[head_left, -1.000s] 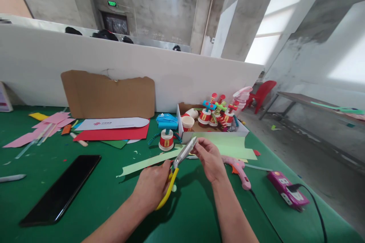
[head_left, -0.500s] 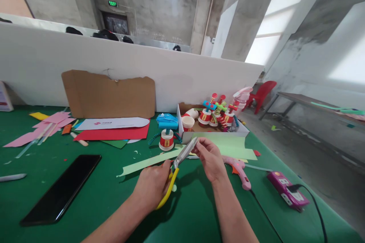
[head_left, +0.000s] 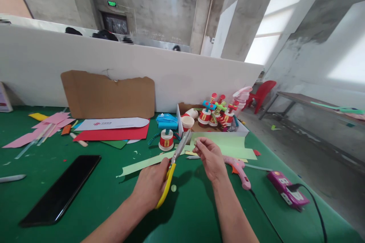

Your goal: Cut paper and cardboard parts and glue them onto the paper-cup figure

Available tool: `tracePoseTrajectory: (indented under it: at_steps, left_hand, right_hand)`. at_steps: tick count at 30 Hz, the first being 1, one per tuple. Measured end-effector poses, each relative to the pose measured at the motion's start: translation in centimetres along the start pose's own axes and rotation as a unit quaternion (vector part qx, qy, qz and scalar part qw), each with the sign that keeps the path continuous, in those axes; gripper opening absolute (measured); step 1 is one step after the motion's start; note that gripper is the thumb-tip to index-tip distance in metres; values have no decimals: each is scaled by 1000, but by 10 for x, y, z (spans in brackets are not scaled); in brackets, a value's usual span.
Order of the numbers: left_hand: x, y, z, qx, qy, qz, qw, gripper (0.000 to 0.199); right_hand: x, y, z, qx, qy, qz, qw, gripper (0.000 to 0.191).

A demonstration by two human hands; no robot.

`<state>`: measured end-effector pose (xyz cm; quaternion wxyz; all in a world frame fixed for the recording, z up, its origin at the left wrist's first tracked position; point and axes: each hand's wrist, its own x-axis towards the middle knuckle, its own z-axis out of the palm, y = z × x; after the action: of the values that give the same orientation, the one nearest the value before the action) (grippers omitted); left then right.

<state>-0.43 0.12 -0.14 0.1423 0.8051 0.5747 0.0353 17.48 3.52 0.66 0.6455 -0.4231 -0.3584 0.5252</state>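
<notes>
My left hand [head_left: 151, 184] is closed around the yellow handles of a pair of scissors [head_left: 178, 151], whose blades point up and away. To the right, my right hand [head_left: 210, 157] pinches a small piece of pale green paper [head_left: 195, 142] between thumb and fingertips, apart from the blades. A small pale green paper disc [head_left: 173, 188] lies on the table below the scissors. Behind the left hand stretches a light green paper strip [head_left: 142, 165]. Just beyond the scissors stands a paper-cup figure [head_left: 166, 140] with a red band and teal springy arms.
A white box [head_left: 213, 134] at the back holds several cup figures. Light green paper [head_left: 232, 146] lies before it. A pink glue gun [head_left: 239, 171] and purple power strip [head_left: 288, 191] sit right, a black phone [head_left: 61, 190] left. Cardboard [head_left: 110, 95] leans on the partition.
The scissor blades have swung a little left and up, away from my right hand. My right hand stays nearly in place, still pinching the small paper piece.
</notes>
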Motion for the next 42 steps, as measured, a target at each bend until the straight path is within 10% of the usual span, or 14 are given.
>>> tracePoseTrajectory:
  at_steps: [42]
  left_hand:
    - [-1, 7, -3, 32, -3, 17, 999, 25]
  right_hand:
    - [-5, 6, 4, 6, -68, 23, 997, 25]
